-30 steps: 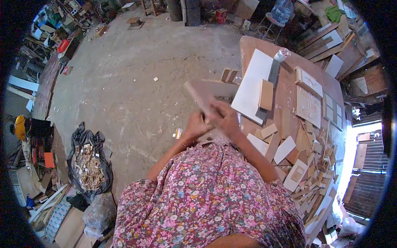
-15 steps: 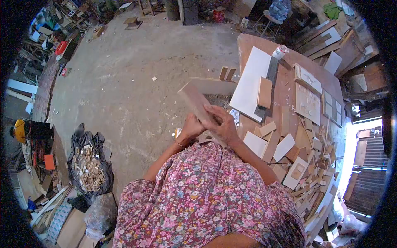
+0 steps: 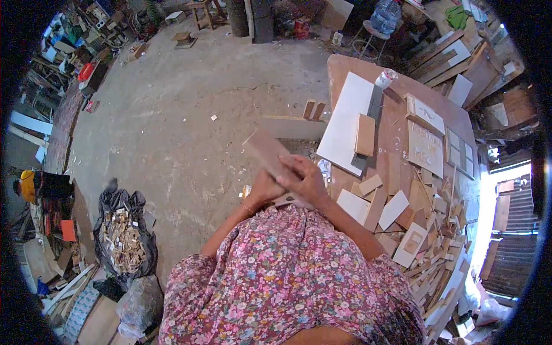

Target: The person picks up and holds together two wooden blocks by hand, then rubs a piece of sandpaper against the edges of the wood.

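Observation:
In front of my body I hold a flat rectangular wooden board (image 3: 265,150), slanting up and to the left. My left hand (image 3: 265,190) is closed round its lower end from the left side. From the right, my right hand (image 3: 305,181) lies over the lower part with its fingers bent onto the wood. Whether something small sits under those fingers is hidden. Beyond the board, low over the floor, is a long pale plank (image 3: 290,127) with two small wooden blocks (image 3: 313,110) at its right end.
To my right stands a wooden table (image 3: 345,64) bearing a long white panel (image 3: 352,115), a brown block (image 3: 365,135), a white cup (image 3: 386,78) and framed panels (image 3: 425,150). Wood offcuts (image 3: 397,208) pile up nearer me. A black bag of scraps (image 3: 125,236) lies on the concrete floor (image 3: 172,115).
The board has tipped so that its broad face shows more. My right hand has shifted slightly left and down along it. The head view has also shifted a little.

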Demonstrator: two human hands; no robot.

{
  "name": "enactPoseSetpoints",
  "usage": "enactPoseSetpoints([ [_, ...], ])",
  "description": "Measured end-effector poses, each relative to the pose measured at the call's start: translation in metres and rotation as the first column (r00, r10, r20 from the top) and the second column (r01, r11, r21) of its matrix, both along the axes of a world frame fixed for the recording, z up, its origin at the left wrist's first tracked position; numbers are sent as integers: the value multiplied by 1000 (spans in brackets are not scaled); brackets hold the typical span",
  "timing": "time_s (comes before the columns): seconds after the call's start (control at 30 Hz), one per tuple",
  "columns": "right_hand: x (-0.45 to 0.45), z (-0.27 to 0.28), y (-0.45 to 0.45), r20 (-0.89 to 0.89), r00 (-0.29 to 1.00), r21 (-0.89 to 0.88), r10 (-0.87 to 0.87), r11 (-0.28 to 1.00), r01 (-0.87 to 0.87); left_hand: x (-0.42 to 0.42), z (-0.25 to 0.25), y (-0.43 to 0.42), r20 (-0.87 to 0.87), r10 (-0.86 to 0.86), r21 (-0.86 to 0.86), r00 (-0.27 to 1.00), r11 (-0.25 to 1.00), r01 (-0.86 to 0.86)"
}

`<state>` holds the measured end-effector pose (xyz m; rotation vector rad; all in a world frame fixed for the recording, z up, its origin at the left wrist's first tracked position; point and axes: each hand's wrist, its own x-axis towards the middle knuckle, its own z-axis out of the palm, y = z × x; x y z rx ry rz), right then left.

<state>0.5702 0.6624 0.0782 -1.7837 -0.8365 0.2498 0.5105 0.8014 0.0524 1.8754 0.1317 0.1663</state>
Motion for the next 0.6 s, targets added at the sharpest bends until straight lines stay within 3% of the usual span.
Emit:
enactPoseSetpoints([
  [0.03, 13, -2, 1, -80, 994, -79, -69, 995, 63, -4, -12, 0, -156, -48, 95, 987, 994, 63],
  [0.07, 25, -5, 0, -155, 978, -169, -141, 979, 114, -5, -8, -5, -155, -48, 92, 987, 994, 63],
  [0.13, 33, -20, -2, -99, 983, -134, -157, 981, 143, -6, 3, -17, -14, -64, 343, 998, 937, 65],
  [0.2, 27, -13, -1, -34, 980, -214, -194, 960, 182, -2, 4, -11, -74, -146, 279, 986, 947, 161],
  [0.23, 19, -11, -3, -174, 978, -111, -116, 989, 98, -2, 4, -10, -176, -131, 123, 976, 980, 154],
  [0.27, 7, 0, -4, -175, 978, -114, -116, 989, 97, -1, 6, -9, -274, -130, -29, 953, 992, 127],
  [0.3, -4, 13, -5, 68, 995, -147, -68, 986, 77, -8, -6, -8, 36, 16, -405, 999, 914, -1],
  [0.33, -10, 20, -6, 305, 952, -182, -12, 981, 71, -5, -17, -5, 38, 9, -403, 999, 915, 7],
  [0.37, -7, 22, -7, 145, 989, -84, -9, 996, 21, -3, 5, -8, -25, -41, -236, 999, 971, 34],
  [0.4, -1, 13, -6, 141, 990, -88, -7, 996, 20, -3, 17, -10, -92, -76, -62, 993, 996, 70],
  [0.43, 11, -4, -2, 167, 983, -96, -76, 991, 93, -1, -2, -5, -212, -176, 84, 961, 977, 198],
  [0.47, 20, -13, -2, 184, 972, -112, -143, 980, 165, 0, 3, -9, -215, -182, 81, 960, 976, 203],
  [0.5, 32, -5, -2, -19, 984, -175, -177, 970, 171, 2, 12, -17, -178, -126, 165, 976, 974, 156],
  [0.6, 34, -8, 2, 25, 977, -149, -211, 966, 212, 7, 18, -15, -142, -79, 273, 987, 955, 116],
])
